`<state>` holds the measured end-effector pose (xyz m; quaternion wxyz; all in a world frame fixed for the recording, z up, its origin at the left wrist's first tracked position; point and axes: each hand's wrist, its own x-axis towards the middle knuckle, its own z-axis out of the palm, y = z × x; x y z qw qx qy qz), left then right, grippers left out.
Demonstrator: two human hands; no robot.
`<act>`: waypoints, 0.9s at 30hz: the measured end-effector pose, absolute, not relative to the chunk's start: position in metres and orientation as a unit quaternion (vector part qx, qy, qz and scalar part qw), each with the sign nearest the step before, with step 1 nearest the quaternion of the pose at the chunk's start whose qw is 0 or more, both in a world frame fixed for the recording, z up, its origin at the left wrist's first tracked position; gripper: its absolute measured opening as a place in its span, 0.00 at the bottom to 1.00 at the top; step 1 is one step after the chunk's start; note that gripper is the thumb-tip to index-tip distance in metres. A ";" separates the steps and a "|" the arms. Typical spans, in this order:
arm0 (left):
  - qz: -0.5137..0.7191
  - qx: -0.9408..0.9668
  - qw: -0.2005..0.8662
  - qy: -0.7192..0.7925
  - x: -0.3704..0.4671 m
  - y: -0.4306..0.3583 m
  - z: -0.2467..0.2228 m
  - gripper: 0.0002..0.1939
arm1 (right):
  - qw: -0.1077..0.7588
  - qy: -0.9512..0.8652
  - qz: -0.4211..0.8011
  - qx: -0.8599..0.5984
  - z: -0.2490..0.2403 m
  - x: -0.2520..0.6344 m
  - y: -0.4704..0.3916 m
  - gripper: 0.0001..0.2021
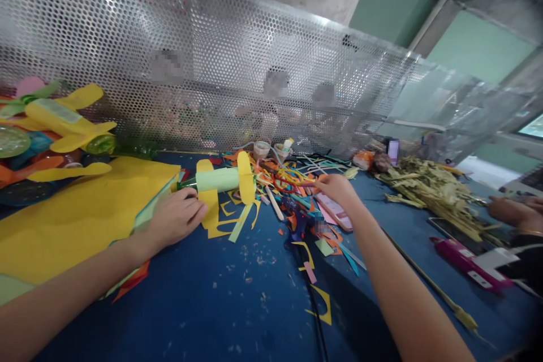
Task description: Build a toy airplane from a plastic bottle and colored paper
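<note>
My left hand point(180, 215) is closed around one end of a green bottle point(186, 182), which lies on its side. A pale green paper band point(218, 180) wraps the bottle, and yellow paper shapes point(245, 178) stick out from it like wings. My right hand point(337, 189) is over a heap of coloured paper scraps and strips point(292, 175). Its thumb and fingers are pinched together at the heap's edge; what they hold, if anything, I cannot make out. A pink-cased phone point(335, 212) lies partly under that hand.
Large yellow paper sheets point(85, 209) lie at left, below several finished paper-and-bottle planes point(63, 119). Two small cups point(262, 150) stand behind the scraps. At right are dried plant leaves point(436, 192), a magenta power strip point(470, 263) and another person's hand point(513, 212). A perforated metal screen point(254, 39) borders the table.
</note>
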<state>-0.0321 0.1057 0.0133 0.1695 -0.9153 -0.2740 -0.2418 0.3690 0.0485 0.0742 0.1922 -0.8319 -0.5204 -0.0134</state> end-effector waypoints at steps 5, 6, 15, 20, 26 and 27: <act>-0.245 -0.914 0.167 -0.276 -0.033 0.105 0.014 0.19 | 0.284 -0.519 0.012 -0.806 0.109 0.378 0.032 0.14; -0.241 -0.915 0.165 -0.278 -0.033 0.105 0.014 0.19 | 0.319 -0.524 0.036 -0.789 0.112 0.377 0.030 0.14; -0.194 -0.881 0.173 -0.395 -0.033 0.102 0.010 0.21 | 0.555 -0.493 0.393 -0.542 0.107 0.333 0.033 0.10; -0.180 -0.869 0.161 -0.431 -0.032 0.101 0.009 0.21 | 0.585 -0.456 0.471 -0.478 0.093 0.301 0.042 0.11; -0.163 -0.887 0.143 -0.409 -0.034 0.100 0.012 0.18 | 0.498 -0.459 0.553 -0.485 0.069 0.246 0.040 0.13; -0.157 -0.894 0.137 -0.397 -0.035 0.099 0.012 0.18 | 0.485 -0.461 0.559 -0.489 0.066 0.238 0.038 0.13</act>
